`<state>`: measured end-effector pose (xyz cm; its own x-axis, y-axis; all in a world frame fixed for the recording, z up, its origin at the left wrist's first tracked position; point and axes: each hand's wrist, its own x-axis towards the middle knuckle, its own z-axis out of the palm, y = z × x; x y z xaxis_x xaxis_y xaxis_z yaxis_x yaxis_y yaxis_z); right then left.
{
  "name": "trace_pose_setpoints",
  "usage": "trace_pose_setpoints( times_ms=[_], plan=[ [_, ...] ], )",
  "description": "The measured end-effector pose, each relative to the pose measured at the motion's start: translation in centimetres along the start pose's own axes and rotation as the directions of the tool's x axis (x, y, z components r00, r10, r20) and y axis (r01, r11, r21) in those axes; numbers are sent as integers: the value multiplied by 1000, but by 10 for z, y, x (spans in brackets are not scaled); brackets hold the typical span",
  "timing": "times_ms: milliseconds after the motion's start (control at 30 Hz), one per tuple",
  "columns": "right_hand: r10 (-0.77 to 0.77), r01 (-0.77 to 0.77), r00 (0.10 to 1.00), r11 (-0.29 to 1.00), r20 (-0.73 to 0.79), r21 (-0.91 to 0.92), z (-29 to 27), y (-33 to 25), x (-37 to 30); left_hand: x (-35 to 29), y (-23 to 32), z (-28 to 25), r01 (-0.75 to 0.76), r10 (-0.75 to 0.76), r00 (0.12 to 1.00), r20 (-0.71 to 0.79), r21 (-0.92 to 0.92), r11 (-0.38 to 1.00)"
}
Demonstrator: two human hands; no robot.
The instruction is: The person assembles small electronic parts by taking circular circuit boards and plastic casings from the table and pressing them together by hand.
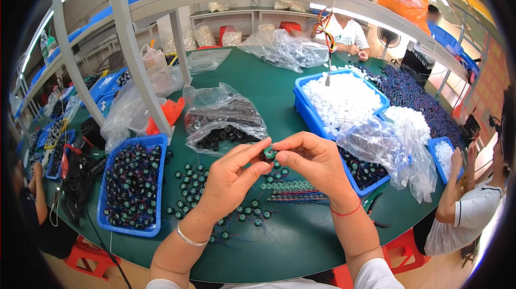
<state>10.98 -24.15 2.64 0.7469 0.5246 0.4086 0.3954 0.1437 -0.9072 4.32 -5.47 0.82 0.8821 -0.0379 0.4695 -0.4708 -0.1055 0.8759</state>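
Note:
My left hand [232, 177] and my right hand [313, 161] meet over the middle of the green table. Between their fingertips they pinch a small round black part with a green circuit board [269, 153]. Both sets of fingers touch it. Under and around my wrists lie many similar wired round parts [188, 187], loose on the table. A row of green circuit boards with wires [293, 187] lies just below my right hand. Beyond my hands sits a clear plastic bag of black round parts [223, 128].
A blue tray [162, 181] of wired parts stands at left. Right, a blue bin [301, 107] holds white pieces, partly under clear plastic [387, 146]. Pliers [374, 211] lie near the right edge. A grey frame [141, 69] rises from the table. Co-workers [467, 203] sit around it.

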Motion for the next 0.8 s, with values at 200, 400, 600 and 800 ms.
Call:
trace_pose_setpoints(
  times_ms=[200,400,600,800],
  plan=[
    [-44,44,999,998,4,-52,0,0,1,0,2,-2,-6,6,1000,7,14,1000],
    [-121,128,992,957,43,-259,-1,-5,-1,0,5,-9,-3,-5,998,66,124,992],
    [-295,305,951,850,90,-430,3,4,-1,1,3,-6,254,-250,967,48,-252,934],
    [-253,263,964,865,80,-427,19,9,-1,4,-10,-2,237,-264,959,-108,-214,948]
  ],
)
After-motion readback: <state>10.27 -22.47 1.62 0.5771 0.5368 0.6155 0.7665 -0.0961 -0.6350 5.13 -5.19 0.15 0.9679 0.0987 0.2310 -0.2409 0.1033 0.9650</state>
